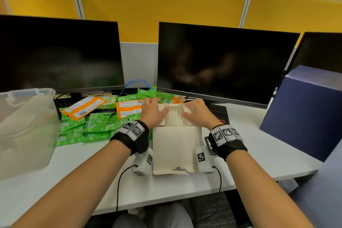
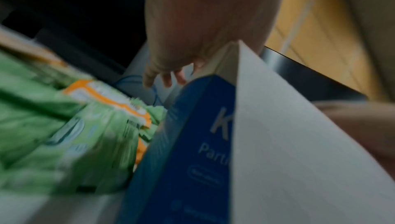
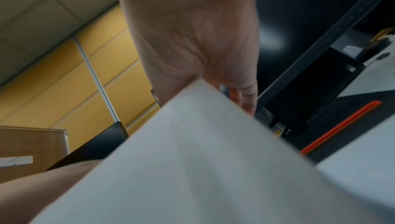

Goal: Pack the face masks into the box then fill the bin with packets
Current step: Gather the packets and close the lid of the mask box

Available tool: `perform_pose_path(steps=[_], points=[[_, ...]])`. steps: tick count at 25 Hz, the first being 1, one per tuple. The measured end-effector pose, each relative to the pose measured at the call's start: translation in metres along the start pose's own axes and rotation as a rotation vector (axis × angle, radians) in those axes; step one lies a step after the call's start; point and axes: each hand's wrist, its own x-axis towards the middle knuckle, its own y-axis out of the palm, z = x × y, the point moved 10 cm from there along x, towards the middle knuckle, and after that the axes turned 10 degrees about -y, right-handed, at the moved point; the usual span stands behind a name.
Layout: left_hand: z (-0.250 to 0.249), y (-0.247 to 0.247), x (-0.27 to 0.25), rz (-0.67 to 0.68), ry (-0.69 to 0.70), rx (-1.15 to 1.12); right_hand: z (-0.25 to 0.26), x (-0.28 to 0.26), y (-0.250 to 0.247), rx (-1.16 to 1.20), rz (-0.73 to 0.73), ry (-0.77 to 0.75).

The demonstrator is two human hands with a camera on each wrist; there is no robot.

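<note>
The mask box (image 1: 175, 146) stands in the middle of the white desk with its long lid flap folded out toward me; its outside is blue (image 2: 188, 143). White face masks (image 1: 174, 116) stand packed inside. My left hand (image 1: 152, 111) lies with straight fingers on the box's left side flap. My right hand (image 1: 196, 111) lies the same way on the right side flap. In the wrist views the pale lid flap (image 3: 192, 160) hides the fingers. Green packets (image 1: 88, 126) and orange packets (image 1: 83, 106) lie heaped to the left. The clear plastic bin (image 1: 37, 98) stands at the far left.
Two dark monitors (image 1: 222, 61) stand along the back, with a keyboard (image 1: 63, 102) and a blue cable (image 1: 137, 83) under them. A big dark blue box (image 1: 305, 113) stands at the right. A black pad with a red stripe (image 3: 342, 126) lies right of the mask box.
</note>
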Motion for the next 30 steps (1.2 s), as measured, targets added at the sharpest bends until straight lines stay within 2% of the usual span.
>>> perform_pose_path(steps=[1, 3, 4, 6, 9, 12, 14, 15, 17, 21, 24, 27, 30], points=[[-0.016, 0.003, -0.005, -0.021, 0.120, 0.080, 0.008, -0.002, 0.005, -0.026, 0.070, -0.032], [-0.034, 0.022, -0.010, 0.075, 0.259, 0.252, 0.016, -0.004, 0.017, -0.052, 0.181, -0.080], [-0.032, 0.030, -0.008, 0.131, 0.237, 0.331, 0.017, -0.005, 0.020, -0.028, 0.199, -0.097], [-0.026, 0.034, -0.003, 0.176, 0.161, 0.426, 0.019, -0.007, 0.016, 0.108, 0.130, -0.123], [-0.026, 0.035, -0.004, 0.161, 0.165, 0.489, 0.006, -0.012, 0.007, 0.232, 0.000, -0.002], [-0.024, 0.036, -0.004, 0.162, 0.161, 0.466, -0.016, -0.014, 0.015, 0.133, 0.118, 0.181], [-0.025, 0.033, -0.005, 0.147, 0.152, 0.401, -0.031, -0.027, 0.011, 0.160, 0.198, 0.350], [-0.026, 0.029, -0.005, 0.129, 0.160, 0.342, -0.036, -0.036, 0.007, 0.225, 0.217, 0.416], [-0.027, 0.024, -0.003, 0.104, 0.169, 0.217, -0.033, -0.054, -0.001, 0.397, 0.245, 0.450], [-0.025, 0.021, 0.001, 0.108, 0.157, 0.150, -0.021, -0.069, -0.014, 0.690, 0.245, 0.341], [-0.024, 0.008, 0.004, 0.066, 0.131, 0.051, -0.019, -0.070, -0.022, 0.932, 0.157, 0.260], [-0.013, -0.001, 0.009, 0.073, 0.081, 0.117, -0.015, -0.071, -0.030, 1.239, 0.031, 0.210], [-0.005, -0.007, 0.008, 0.109, 0.007, 0.185, -0.022, -0.066, -0.032, 1.644, -0.128, 0.200]])
